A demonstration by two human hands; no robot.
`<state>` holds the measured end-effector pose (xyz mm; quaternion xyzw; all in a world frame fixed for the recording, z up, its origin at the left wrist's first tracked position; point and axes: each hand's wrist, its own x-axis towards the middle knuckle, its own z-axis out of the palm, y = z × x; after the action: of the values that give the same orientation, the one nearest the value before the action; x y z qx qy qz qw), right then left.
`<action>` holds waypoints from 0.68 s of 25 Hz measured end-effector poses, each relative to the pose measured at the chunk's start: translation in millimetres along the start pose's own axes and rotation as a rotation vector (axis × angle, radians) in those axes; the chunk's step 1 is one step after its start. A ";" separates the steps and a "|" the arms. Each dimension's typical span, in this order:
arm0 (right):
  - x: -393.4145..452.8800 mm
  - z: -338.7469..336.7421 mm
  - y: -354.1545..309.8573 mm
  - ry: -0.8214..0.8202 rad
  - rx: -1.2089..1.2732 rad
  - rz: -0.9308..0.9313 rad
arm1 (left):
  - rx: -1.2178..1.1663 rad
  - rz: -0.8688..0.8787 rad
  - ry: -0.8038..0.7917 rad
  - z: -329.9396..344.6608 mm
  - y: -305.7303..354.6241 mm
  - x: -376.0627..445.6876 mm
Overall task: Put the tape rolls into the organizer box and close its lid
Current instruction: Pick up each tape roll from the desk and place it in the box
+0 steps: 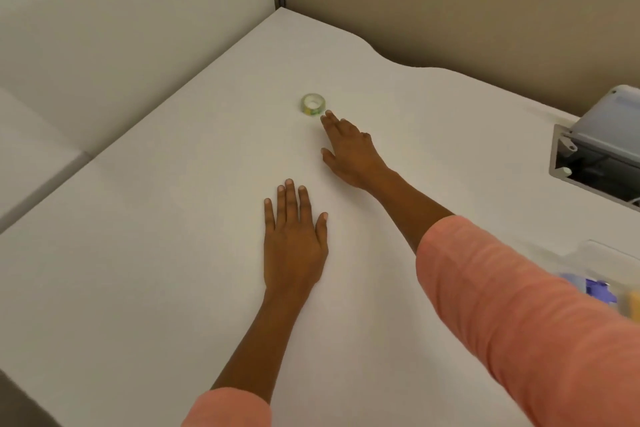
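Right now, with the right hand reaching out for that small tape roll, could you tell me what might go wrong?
1. The right hand is open and its fingertips are only at the edge of the tape roll, which lies flat on the smooth white table. A nudge could slide it farther away rather than pick it up.
2. The organizer box sits at the frame's right edge, partly behind the sleeve. Swinging the arm back might knock it.

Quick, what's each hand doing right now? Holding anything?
Left hand: open, flat on the table, holding nothing.
Right hand: open, fingers stretched toward the tape roll, fingertips right beside it, not gripping it.
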<state>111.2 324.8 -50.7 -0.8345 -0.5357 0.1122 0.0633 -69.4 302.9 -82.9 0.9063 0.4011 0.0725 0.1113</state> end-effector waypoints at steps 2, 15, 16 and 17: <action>11.5 -7.1 2.2 -0.007 -0.094 0.014 | -0.017 0.006 0.007 -1.7 8.1 2.9; -16.2 -19.7 12.2 0.145 -0.095 0.053 | 0.009 0.034 -0.017 -7.2 17.8 9.0; -22.1 -20.6 13.3 0.161 -0.088 0.058 | 0.012 0.038 -0.016 -7.6 18.0 8.9; -28.9 -22.3 14.7 0.178 -0.079 0.065 | 0.014 0.043 -0.013 -8.1 18.5 8.5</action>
<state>118.2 292.7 -28.9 -0.8600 -0.5045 0.0186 0.0739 -52.4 298.3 -69.9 0.9159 0.3814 0.0662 0.1059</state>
